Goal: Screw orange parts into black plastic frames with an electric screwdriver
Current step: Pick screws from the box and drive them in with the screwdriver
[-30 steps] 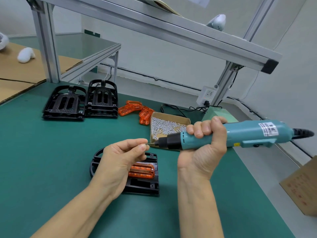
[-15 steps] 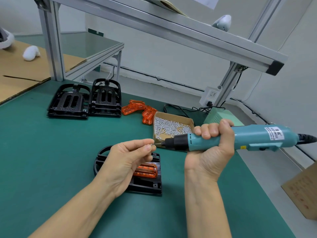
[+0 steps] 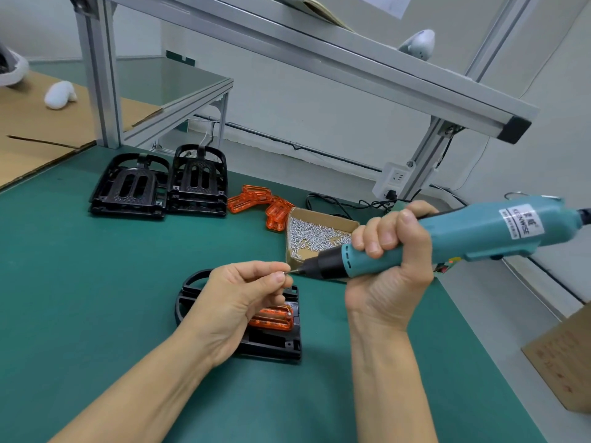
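My right hand (image 3: 388,270) grips a teal electric screwdriver (image 3: 447,238), held level with its tip pointing left. My left hand (image 3: 238,298) pinches a small screw (image 3: 285,274) between thumb and forefinger, right at the bit's tip. Below my left hand a black plastic frame (image 3: 275,343) lies flat on the green mat with an orange part (image 3: 271,319) seated in it. My left hand hides most of the frame's left half.
A cardboard box of screws (image 3: 316,235) stands behind the screwdriver tip. Loose orange parts (image 3: 256,199) lie left of it. Two stacks of black frames (image 3: 160,187) sit at the back left. A power strip (image 3: 393,180), cables and aluminium posts (image 3: 102,75) line the back; a cardboard box (image 3: 563,356) stands at right.
Both hands stay together in the same pose, the screw still at the bit's tip. The camera view has shifted slightly, so everything sits a little further right in the frame.
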A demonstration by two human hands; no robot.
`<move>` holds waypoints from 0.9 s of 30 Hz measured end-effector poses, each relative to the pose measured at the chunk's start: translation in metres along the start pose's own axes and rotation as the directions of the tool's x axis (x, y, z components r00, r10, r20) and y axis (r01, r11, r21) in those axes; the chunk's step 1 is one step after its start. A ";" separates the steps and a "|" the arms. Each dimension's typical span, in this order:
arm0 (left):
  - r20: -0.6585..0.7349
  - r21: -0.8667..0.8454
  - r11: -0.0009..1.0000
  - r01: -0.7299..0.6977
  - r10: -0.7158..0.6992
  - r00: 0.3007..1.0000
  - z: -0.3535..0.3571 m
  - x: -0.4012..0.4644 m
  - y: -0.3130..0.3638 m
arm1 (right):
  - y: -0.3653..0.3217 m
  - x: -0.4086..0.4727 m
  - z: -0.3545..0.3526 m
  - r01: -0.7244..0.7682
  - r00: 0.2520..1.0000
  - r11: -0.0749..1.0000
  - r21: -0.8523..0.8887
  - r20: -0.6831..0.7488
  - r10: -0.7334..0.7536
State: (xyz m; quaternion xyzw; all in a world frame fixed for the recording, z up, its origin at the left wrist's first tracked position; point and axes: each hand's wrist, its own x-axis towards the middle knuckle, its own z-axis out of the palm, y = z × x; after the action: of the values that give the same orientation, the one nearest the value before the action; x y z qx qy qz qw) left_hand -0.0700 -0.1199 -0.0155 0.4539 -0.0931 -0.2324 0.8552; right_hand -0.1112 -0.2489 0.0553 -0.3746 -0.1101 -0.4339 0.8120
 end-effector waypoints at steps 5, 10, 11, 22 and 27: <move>-0.012 0.010 0.999 -0.035 0.035 0.999 -0.002 0.002 0.000 | 0.005 -0.001 0.002 -0.012 0.998 0.999 0.030 -0.061 0.013; -0.002 0.049 0.997 -0.060 0.060 0.998 -0.003 0.002 0.001 | 0.004 0.003 0.003 -0.026 0.997 0.999 0.036 -0.067 0.028; 0.007 0.079 0.995 -0.067 0.066 0.998 -0.004 0.002 0.001 | 0.003 0.004 0.003 -0.029 0.997 0.999 0.038 -0.071 0.032; 0.001 0.830 0.519 -0.206 0.368 0.930 -0.052 0.005 0.035 | 0.019 0.008 -0.002 -0.201 0.977 0.977 -0.067 0.060 0.205; 0.081 0.959 0.243 -0.147 0.261 0.962 -0.059 0.006 0.025 | 0.038 0.001 -0.001 -0.287 0.934 0.941 -0.182 0.166 0.316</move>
State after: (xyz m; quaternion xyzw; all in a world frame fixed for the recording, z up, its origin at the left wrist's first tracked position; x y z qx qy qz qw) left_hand -0.0355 -0.0673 -0.0293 0.8705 -0.2314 0.0054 0.4343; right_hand -0.0807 -0.2365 0.0355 -0.4890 -0.0952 -0.2728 0.8230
